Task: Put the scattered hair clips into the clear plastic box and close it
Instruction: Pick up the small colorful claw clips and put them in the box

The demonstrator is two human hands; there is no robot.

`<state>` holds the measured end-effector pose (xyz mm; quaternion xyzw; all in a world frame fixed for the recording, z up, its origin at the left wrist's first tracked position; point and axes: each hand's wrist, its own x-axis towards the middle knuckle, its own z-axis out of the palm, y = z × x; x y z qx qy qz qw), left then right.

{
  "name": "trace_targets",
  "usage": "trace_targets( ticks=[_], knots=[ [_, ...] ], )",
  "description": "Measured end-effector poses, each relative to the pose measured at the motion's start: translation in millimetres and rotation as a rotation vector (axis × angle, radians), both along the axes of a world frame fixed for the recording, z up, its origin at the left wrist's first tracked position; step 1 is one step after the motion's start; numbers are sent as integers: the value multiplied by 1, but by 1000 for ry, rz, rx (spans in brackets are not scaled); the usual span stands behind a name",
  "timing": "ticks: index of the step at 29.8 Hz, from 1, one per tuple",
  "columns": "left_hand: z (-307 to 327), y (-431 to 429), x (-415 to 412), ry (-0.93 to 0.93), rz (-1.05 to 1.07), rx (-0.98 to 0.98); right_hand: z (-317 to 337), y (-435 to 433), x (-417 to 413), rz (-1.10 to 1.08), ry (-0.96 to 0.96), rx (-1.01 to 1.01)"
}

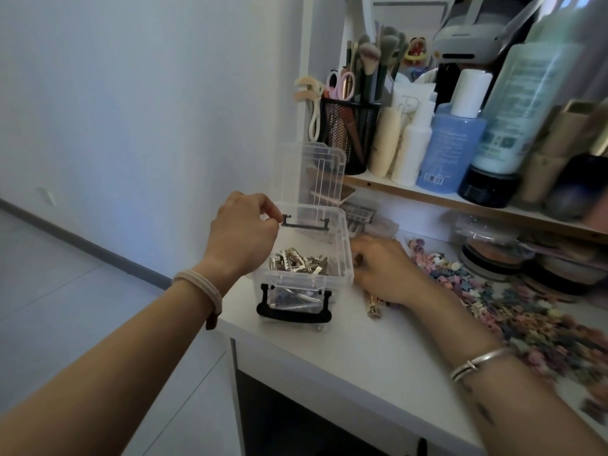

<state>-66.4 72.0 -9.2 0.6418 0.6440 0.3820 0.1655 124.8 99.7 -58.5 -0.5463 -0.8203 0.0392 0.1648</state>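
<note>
Box (296, 281), lid (316, 172) upright, near tabletop (362, 350) edge: left grip (243, 232), curled at rim, may tip it off. Right grip (385, 271) beside clips (477, 291); what either holds, cannot tell.

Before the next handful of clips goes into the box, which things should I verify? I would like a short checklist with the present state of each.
1. Lid stands open on the clear box: ok.
2. Room left above the metal clips inside: ok.
3. Front latch hangs down, off the rim: ok.
4. Left hand empty: cannot tell; its fingers curl at the box's back left rim.
5. Right hand at the pile of coloured clips: ok, it rests on the table beside the box.
6. Table free of loose clips: not ok, many lie there.
</note>
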Motion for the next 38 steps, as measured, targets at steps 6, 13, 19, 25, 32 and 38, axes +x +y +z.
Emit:
trace_targets(
  ticks=[6, 13, 19, 25, 32, 38],
  knots=[
    [0, 0, 0, -3, 2, -3, 1, 3, -3, -3, 71, -92],
    [1, -2, 1, 5, -4, -4, 9, -2, 2, -102, 326, 5],
    [2, -2, 1, 10, -5, -13, 18, -7, -3, -152, 717, 129],
    [2, -3, 1, 8, -2, -24, 37, -26, -27, 89, 669, 81],
    [1, -1, 0, 13, -8, -25, 25, -14, 7, -126, 324, -193],
    [1, -1, 1, 13, -3, -23, 15, -10, 1, -161, 126, -54]
  ],
)
